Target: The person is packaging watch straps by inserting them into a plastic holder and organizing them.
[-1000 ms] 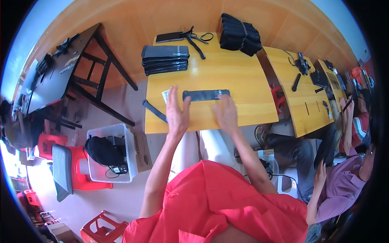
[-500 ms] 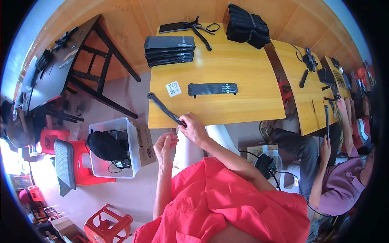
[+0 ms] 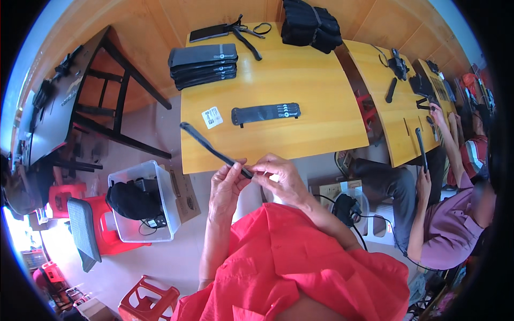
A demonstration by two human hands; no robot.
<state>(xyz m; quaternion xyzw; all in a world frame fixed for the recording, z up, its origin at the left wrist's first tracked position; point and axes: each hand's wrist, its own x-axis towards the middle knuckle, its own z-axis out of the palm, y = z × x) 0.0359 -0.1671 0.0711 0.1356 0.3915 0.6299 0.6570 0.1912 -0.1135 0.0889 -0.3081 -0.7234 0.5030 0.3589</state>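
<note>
Both my hands are at the near edge of the yellow table (image 3: 321,134), on one narrow black strap (image 3: 206,143). It is seen edge-on and slants up to the left over the tabletop. My left hand (image 3: 227,184) pinches it near its lower end between thumb and fingers. Right beside it, my right hand (image 3: 281,179) closes its fingertips on the end of the strap. Beyond them a flat black strap panel (image 3: 265,113) with white printing lies on the table. A white printed label (image 3: 212,117) is to its left.
A stack of black panels (image 3: 203,67), a dark phone-like slab (image 3: 208,33) and a black-handled tool (image 3: 247,45) lie toward the back, near a tied black bundle (image 3: 311,27). A clear bin (image 3: 168,206) and red stool (image 3: 149,300) stand left. Another person (image 3: 450,230) works at right.
My left hand has come up and taken hold of the strap beside my right hand. My right hand has shifted right to the strap's end. The whole view has shifted slightly.
</note>
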